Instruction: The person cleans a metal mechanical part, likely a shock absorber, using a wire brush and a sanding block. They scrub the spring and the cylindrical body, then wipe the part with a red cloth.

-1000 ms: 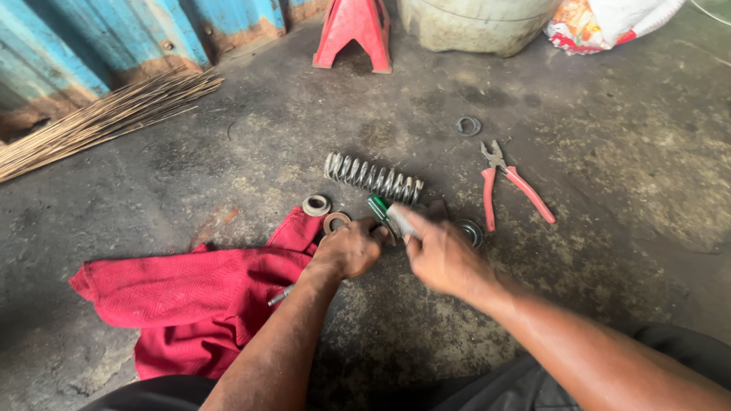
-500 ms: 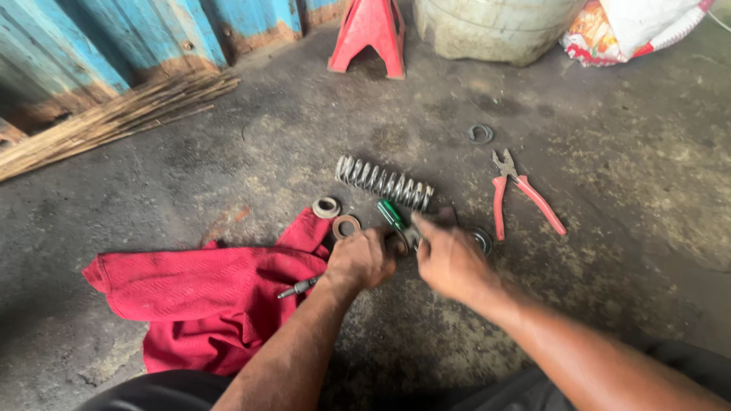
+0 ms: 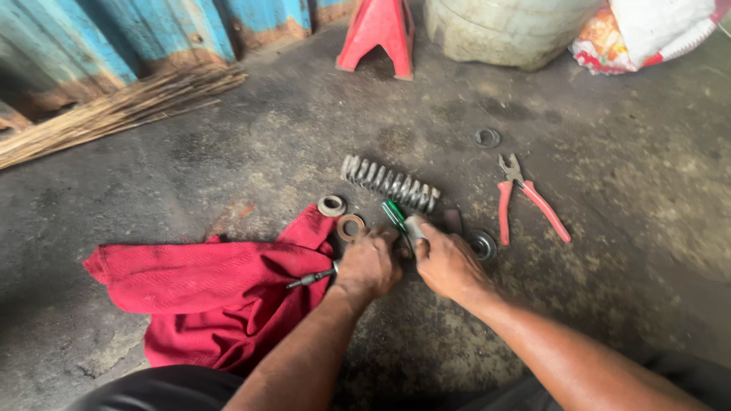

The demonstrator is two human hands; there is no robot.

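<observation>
Down on the grimy concrete floor point(image 3: 609, 228), the person's two hands meet over a small part. The left hand point(image 3: 371, 262) is curled into a fist around a metal rod point(image 3: 312, 279), whose thin end sticks out to the left of the fist over a red cloth point(image 3: 205, 293). The right hand point(image 3: 448, 262) is closed around the pale grip of a green-handled screwdriver point(image 3: 396, 215), which slants up and away from the knuckles between both hands. What the tool's tip touches is hidden behind the fingers.

Just beyond the hands lies a coil spring point(image 3: 390, 185), on its side and angled across the floor. Near the left hand's knuckles, a brown washer point(image 3: 351, 227) rests at the cloth's edge, and a grey ring point(image 3: 332, 205) lies just past it. Beside the right hand, on its outer side, sits a dark round bearing-like piece point(image 3: 483, 244). Further to the right are red-handled pliers point(image 3: 524, 199), their jaws pointing away from the person, and a small ring point(image 3: 488, 138) lies beyond them.

Well away from the hands, a red jack stand point(image 3: 379, 36) stands by a pale tub point(image 3: 510, 30), next to a sack point(image 3: 647, 34). A bundle of thin sticks point(image 3: 114, 114) lies far to the left along a blue wall point(image 3: 114, 38).
</observation>
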